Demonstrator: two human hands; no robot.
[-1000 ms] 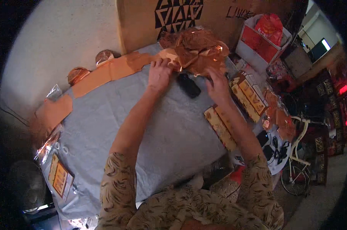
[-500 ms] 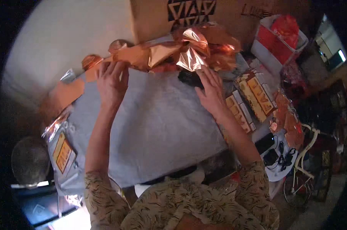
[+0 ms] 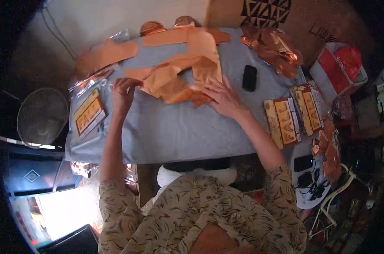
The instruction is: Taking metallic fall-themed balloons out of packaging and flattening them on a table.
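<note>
A flat, limp copper-coloured foil balloon [image 3: 164,86] with an opening in it lies loosely folded across the upper middle of the grey cloth [image 3: 179,131]. My left hand [image 3: 124,93] pinches its left tip between thumb and fingers. At the other end, my right hand [image 3: 226,100] rests with fingers stretched out, their tips touching the foil. Just behind, another flat copper foil piece [image 3: 205,44] stands out from the far edge, partly covered by the balloon. To the right of my right hand lies a black phone-like object [image 3: 249,78].
Flat foil pieces [image 3: 109,57] and copper bundles [image 3: 152,28] line the far edge. Crumpled shiny foil [image 3: 274,48] lies far right. Printed packets [image 3: 89,113] [image 3: 282,120] sit at both sides. A red-and-white box [image 3: 327,70] stands right; a round fan [image 3: 43,116] is left.
Both hands have come back from the far edge, and a foil balloon is now spread between them. My right hand has left the shiny foil. The view has shifted, showing more of the table.
</note>
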